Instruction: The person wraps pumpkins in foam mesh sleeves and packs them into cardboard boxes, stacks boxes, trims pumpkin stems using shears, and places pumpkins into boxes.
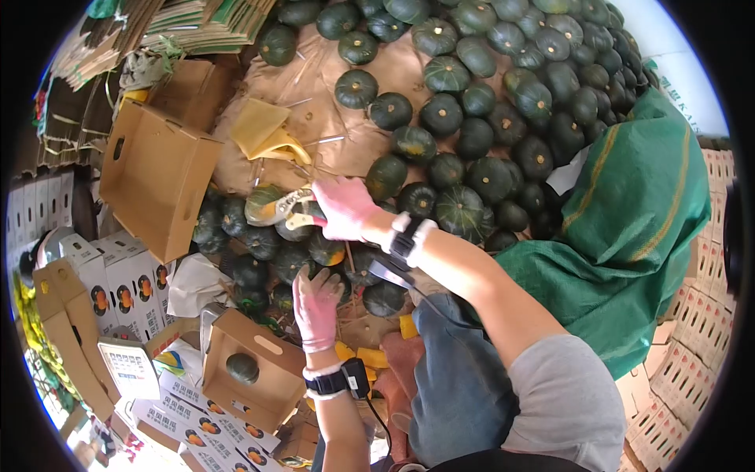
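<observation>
My right hand (342,208), in a pink glove, is wrapped round a pair of pruning shears (288,206) with pale handles. The blades point left and overlap a green-and-orange squash (258,206). Below it, my left hand (317,305), also in a pink glove with pale fingertips, has its fingers stretched out over the dark green squashes (263,242) heaped in front of me. Its fingertips lie right by a dark squash, and no object shows in it.
Many dark squashes (458,206) cover the brown sheet (322,94) ahead. An open carton (153,169) stands at left; another carton (263,358) nearer me holds one squash (242,368). Printed white boxes (122,287) stand left, a green tarp (629,212) right. Yellow cloth (267,134) lies ahead.
</observation>
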A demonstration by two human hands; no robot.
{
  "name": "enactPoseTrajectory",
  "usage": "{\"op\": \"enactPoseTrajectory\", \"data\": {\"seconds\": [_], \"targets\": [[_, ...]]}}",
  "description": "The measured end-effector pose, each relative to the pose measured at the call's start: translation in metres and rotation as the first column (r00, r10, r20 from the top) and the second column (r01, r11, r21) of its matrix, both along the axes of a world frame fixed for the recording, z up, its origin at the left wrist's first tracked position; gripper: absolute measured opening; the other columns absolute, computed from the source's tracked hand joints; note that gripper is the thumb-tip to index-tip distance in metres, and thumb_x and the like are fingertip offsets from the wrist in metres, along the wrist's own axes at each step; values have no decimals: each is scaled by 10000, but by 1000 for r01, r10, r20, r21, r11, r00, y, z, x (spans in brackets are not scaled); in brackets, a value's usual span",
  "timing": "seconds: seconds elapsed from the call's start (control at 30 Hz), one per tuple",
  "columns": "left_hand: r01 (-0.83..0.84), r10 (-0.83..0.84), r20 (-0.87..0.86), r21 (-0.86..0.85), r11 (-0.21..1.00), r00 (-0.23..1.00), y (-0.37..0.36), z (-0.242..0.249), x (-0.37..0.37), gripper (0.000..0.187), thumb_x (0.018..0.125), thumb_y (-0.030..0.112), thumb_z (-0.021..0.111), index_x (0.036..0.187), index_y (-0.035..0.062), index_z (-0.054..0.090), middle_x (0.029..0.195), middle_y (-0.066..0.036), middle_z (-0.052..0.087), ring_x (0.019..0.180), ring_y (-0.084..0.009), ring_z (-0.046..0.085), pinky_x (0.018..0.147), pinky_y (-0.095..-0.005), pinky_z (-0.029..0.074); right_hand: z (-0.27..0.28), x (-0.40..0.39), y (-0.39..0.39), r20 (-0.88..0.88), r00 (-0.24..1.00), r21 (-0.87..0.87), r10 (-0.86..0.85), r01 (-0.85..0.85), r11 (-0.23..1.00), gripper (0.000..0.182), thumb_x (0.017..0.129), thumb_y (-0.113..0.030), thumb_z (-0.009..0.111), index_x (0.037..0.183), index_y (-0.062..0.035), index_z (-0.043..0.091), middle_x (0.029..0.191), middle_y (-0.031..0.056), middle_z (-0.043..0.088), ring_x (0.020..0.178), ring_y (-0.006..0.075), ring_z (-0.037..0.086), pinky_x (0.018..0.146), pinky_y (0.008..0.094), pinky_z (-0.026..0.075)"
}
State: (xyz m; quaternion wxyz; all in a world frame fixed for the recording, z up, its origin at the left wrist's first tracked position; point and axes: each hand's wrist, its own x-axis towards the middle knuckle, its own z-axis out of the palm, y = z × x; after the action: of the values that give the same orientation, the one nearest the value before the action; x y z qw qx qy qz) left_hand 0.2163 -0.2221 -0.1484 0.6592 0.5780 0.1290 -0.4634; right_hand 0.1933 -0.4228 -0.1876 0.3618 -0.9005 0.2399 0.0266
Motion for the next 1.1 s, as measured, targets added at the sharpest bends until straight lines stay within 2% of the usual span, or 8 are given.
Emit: {"op": "enactPoseTrajectory", "data": {"seconds": [0.1,0.17,0.3,0.47,0.5,0.57,0.7,1.1], "targets": [[-157,35,-452,-235,959,891,-2,-9,13,647,853,535,495,1275,52,411,1201,-197,505,1138,-322,473,998,-474,349,44,-28,25,175,977,19,125,-130,991,449,598,-195,710,948,-9,499,851,153,553,829,326,545,733,407,439],[373,-360,310,20,928,880,11,-25,11,562,865,483,460,1223,50,461,1176,-129,536,1116,-278,494,1006,-429,353,56,-50,55,418,908,250,26,-142,958,523,571,-243,756,947,22,507,832,137,533,811,329,536,745,406,438],[-250,88,-282,-612,751,955,28,31,-7,571,756,415,632,1153,20,519,1137,-136,543,1032,-263,538,799,-402,480,78,-92,30,310,951,798,-25,-245,551,505,621,-190,775,995,-16,484,803,43,466,712,160,474,685,294,423],[-420,51,860,196,886,508,143,54,-6,511,670,135,757,1110,0,535,1137,-139,572,990,-231,583,789,-378,516,62,-179,-22,213,946,729,-246,14,685,585,620,-10,689,1171,-25,493,1035,32,519,961,139,498,877,276,396],[-417,327,673,-31,909,663,166,62,-6,521,689,129,746,1150,36,521,1183,-140,546,1014,-244,574,815,-387,510,62,-193,-20,101,853,941,-512,85,326,543,635,38,655,1154,-6,500,1082,37,520,999,152,507,907,275,389],[-718,763,-57,-391,576,643,212,79,-5,554,726,118,723,1229,108,493,1275,-141,492,1062,-271,557,868,-403,499,47,-227,-26,-22,776,894,-630,297,335,325,723,45,590,1038,-4,527,927,48,576,840,132,571,751,248,465],[-454,90,732,316,833,675,286,34,3,505,831,382,612,1242,119,479,1223,-111,516,1079,-262,535,828,-394,516,46,-231,-52,-142,543,746,-828,608,271,121,772,-32,610,842,-50,512,641,19,536,520,97,518,446,218,411],[-358,334,144,197,913,932,225,24,30,513,860,87,582,1321,111,359,1193,-106,512,1080,-289,527,842,-489,491,-17,-91,-281,-329,736,-363,-592,481,798,492,700,-511,619,981,-113,681,935,142,659,911,271,625,806,384,461]]}}
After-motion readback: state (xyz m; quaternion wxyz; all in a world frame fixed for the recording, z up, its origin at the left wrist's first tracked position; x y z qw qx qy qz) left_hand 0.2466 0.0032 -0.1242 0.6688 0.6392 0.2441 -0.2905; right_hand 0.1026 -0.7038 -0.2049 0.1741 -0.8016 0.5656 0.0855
